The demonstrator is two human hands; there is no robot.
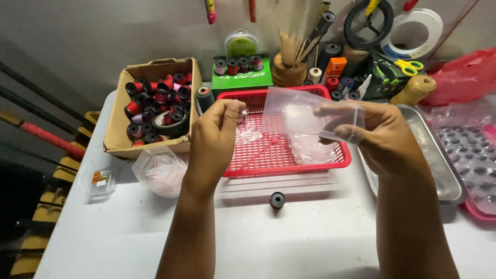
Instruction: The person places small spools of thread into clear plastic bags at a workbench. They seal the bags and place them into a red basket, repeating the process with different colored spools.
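The right hand (382, 135) pinches a small clear plastic bag (305, 114) between thumb and fingers at the bag's right edge, holding it up over a red basket (289, 160). The bag is thin, glossy and see-through, roughly rectangular, with its long side running left to right and its free end reaching toward the left hand (217, 134). The left hand is curled nearly closed, fingertips pinched together just left of the bag; whether it grips something tiny, I cannot tell.

The basket under both hands is hard plastic mesh with a low rim, and more crumpled clear film lies inside it. Below the hands, toward the person, the white surface (289, 243) is smooth and mostly open, with only a small black spool (277, 200) standing just in front of the basket's near edge. Left of the left hand sits a soft crumpled plastic bag (159, 170), and beyond it a cardboard box (135, 129) full of red and black spools. A small clear case (101, 180) lies near the surface's left edge. Right of the right hand, close beside the basket, a shiny metal tray (439, 165) hems that side in, with a pink tray of dark beads (473, 160) farther out. Behind the basket, tools, a green box (242, 77) and a cup of wooden sticks (290, 64) crowd the wall.
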